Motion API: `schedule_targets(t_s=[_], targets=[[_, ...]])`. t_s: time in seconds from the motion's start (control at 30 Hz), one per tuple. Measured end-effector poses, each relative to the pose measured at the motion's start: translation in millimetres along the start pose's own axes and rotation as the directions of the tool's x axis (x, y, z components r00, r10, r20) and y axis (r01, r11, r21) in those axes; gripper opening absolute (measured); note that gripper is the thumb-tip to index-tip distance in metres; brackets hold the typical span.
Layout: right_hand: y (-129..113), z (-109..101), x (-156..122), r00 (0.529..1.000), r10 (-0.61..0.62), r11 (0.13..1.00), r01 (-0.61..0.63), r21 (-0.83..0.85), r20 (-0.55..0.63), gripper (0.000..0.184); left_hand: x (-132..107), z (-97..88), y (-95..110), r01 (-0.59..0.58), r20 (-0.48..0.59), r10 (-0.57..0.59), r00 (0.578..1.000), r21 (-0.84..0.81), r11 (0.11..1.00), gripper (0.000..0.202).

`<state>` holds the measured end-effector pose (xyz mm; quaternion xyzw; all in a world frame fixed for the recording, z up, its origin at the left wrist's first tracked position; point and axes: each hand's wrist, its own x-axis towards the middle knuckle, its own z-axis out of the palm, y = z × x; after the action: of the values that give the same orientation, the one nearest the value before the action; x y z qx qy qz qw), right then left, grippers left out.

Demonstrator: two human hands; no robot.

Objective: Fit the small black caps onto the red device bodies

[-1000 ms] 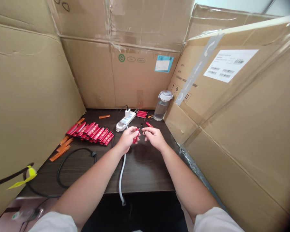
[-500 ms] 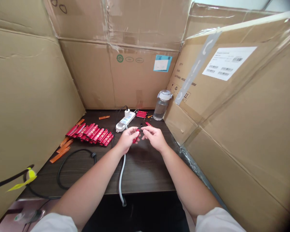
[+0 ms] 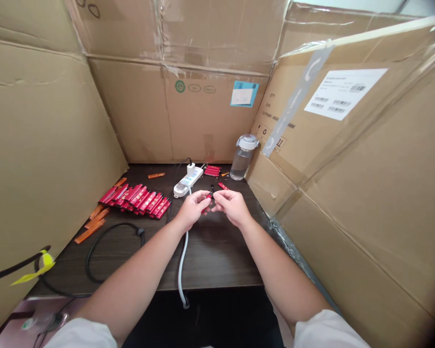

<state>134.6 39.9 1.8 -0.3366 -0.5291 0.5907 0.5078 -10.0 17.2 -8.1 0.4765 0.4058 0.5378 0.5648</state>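
Observation:
My left hand point(image 3: 192, 209) grips a small red stick point(image 3: 205, 209) over the dark wooden table point(image 3: 217, 261), and much of the stick is hidden by my fingers. My right hand point(image 3: 231, 207) meets it from the other side, its fingertips pinching the stick's upper end. Just beyond my hands lie a short red piece point(image 3: 223, 185) and small black parts point(image 3: 212, 187). Left of my left hand, several red sticks with gold markings point(image 3: 137, 200) lie in overlapping rows. Several orange sticks point(image 3: 90, 231) lie near the table's left edge.
A white power strip point(image 3: 187, 181) with a plug sits at the back, its white cable point(image 3: 183, 261) running past my wrist and over the front edge. A black cable point(image 3: 112, 244) loops at left. A water bottle point(image 3: 243, 158) stands back right. Cardboard walls point(image 3: 50, 145) surround the table.
My hands have drawn closer together, and my right fingertips now close on the red stick's upper end. The stick is more hidden than before.

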Motion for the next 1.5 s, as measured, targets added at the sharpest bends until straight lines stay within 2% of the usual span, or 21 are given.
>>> schedule_targets(t_s=[0.17,0.3,0.67,0.77,0.9,1.03,1.3,1.5], targets=[[-2,-4,0,0.992,0.104,0.98,-0.116,0.161,0.076,0.033,0,0.1,0,-0.007,-0.01,0.007,1.0,0.003,1.0,0.039],[-1,-5,1,0.994,0.1,0.975,-0.108,0.194,0.049,0.032,0,0.4,0,-0.006,-0.007,0.006,1.0,-0.005,1.0,0.039],[1,-1,0,1.0,0.01,1.0,-0.01,0.02,-0.005,0.032,0,1.7,-2,-0.027,-0.005,0.027,1.0,0.013,1.0,0.04],[4,-2,1,1.0,-0.014,0.999,0.013,-0.036,-0.028,0.033,1,0.4,-5,-0.068,-0.024,0.07,0.997,0.058,0.996,0.036],[7,-3,3,1.0,0.001,1.0,-0.001,0.02,0.008,0.035,2,-1.1,-6,-0.131,-0.05,0.137,0.989,0.102,0.986,0.038],[10,-2,3,1.0,-0.018,0.997,0.019,0.073,-0.012,0.034,2,-0.8,-5,-0.127,-0.045,0.131,0.99,0.079,0.989,0.043],[7,3,0,0.992,-0.126,0.988,0.125,-0.086,-0.015,0.024,0,-1.5,-2,-0.129,-0.028,0.132,0.991,0.097,0.987,0.042],[9,8,-2,1.0,-0.021,0.993,0.024,0.119,-0.019,0.027,0,-3.0,-1,-0.19,-0.01,0.193,0.981,0.135,0.973,0.038]])
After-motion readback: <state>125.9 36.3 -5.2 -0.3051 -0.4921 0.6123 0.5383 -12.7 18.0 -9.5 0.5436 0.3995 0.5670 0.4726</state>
